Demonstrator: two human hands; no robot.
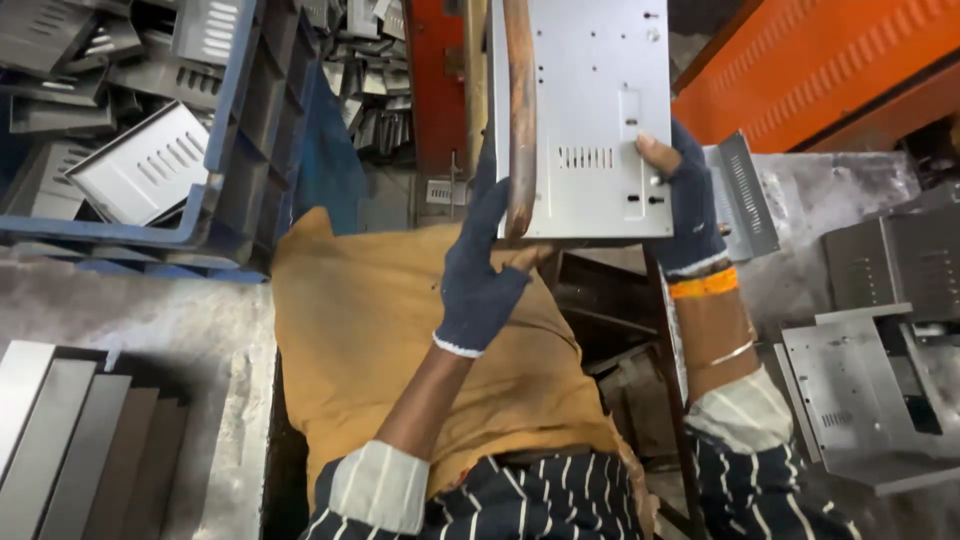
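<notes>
Holding: my two gloved hands keep a flat grey metal panel up in front of me, above the gap between the benches.
Panel: punched sheet with a short row of slots near its lower middle and small holes along the right side; its lower edge sits level with my hands, its top runs out of view.
Left hand: in a dark blue knit glove, fingers pressed together and lying up along the panel's lower left edge, palm under the corner.
Right hand: also in a dark glove, pinching the panel's right edge, bare thumb tip on the front face beside the slots, fingers behind where I cannot see them.
Rod: a rusty brown bar standing upright across the panel's left part, its lower end just by my left fingers.
Wrist: orange band and a thin bangle on my right forearm.
Lap: ochre cloth spread below the hands.
Left: blue crate filled with slotted grey parts; flat grey strips at the lower left corner of the bench.
Right: bent grey brackets lying on the right bench, an orange machine body behind them.
</notes>
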